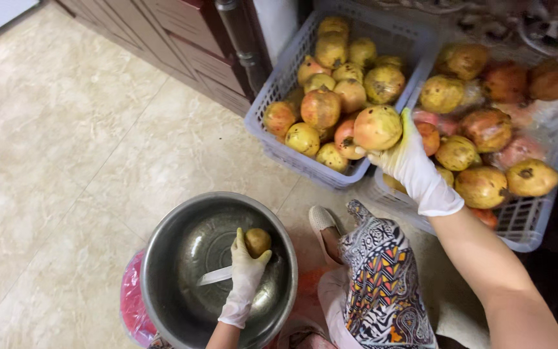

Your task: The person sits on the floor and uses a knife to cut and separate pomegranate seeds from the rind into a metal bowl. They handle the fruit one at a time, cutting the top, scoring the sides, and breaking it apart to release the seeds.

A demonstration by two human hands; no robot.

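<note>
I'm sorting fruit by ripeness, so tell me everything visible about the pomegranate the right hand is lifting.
The pomegranate is round and large, with yellow skin blushed pink-orange and a few small dark specks. It looks whole and uncut. The right hand, in a white glove, grips it from below and the side, with fingers curled over its right edge. It sits above the near corner of the left basket, against the other pomegranates there.
</note>
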